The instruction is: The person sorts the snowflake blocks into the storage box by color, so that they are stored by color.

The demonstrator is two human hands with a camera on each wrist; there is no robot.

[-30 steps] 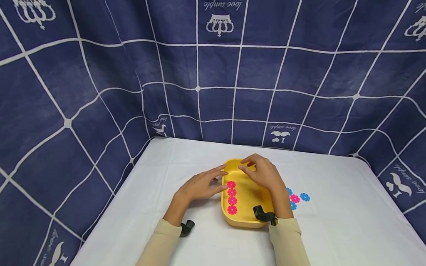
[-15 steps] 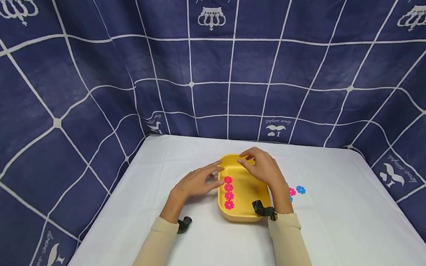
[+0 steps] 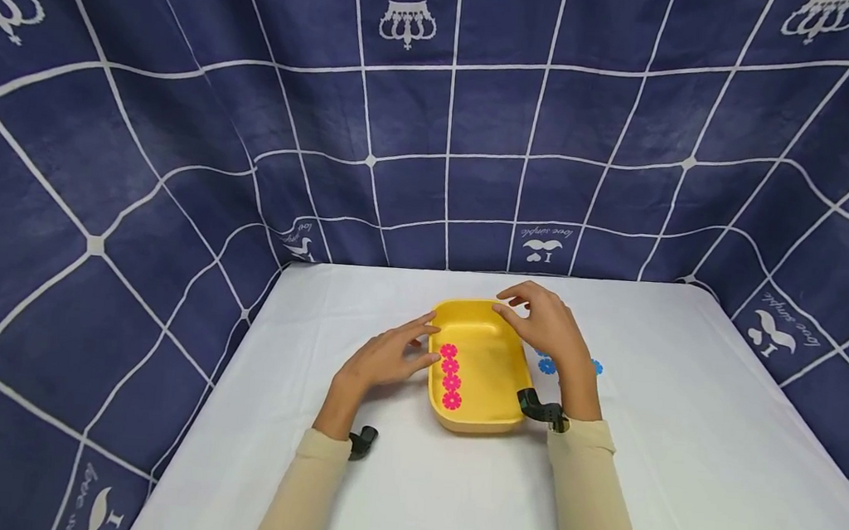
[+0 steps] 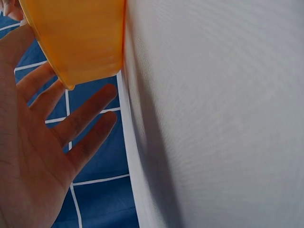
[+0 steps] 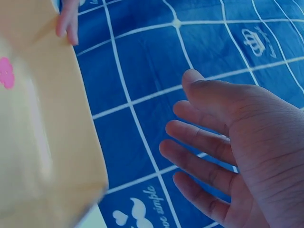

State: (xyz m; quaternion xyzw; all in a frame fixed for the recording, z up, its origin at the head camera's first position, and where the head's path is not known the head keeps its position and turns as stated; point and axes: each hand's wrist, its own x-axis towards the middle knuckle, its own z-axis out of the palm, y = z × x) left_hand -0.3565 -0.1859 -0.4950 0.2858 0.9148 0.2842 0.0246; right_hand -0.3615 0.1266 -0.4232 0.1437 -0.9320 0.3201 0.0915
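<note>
A yellow tray [image 3: 491, 374] with rounded corners lies on the white table. Inside it, along the left side, several pink flower-shaped discs [image 3: 451, 381] form a column. My left hand [image 3: 385, 357] is at the tray's left side, its fingers spread and its fingertips right at the rim; in the left wrist view the thumb lies along the rim of the tray [image 4: 80, 38]. Over the far right corner, my right hand [image 3: 549, 325] hovers with loosely bent fingers. The right wrist view shows nothing in that hand [image 5: 223, 142], with a gap between it and the tray wall.
Blue flower-shaped discs [image 3: 547, 365] lie on the table [image 3: 679, 451] right of the tray, partly hidden by my right forearm. A dark blue curtain [image 3: 421, 115] with white grid lines hangs behind and at both sides.
My right hand has moved right, from over the tray's interior toward its right edge. The left hand stays at the left rim. The head view has shifted slightly.
</note>
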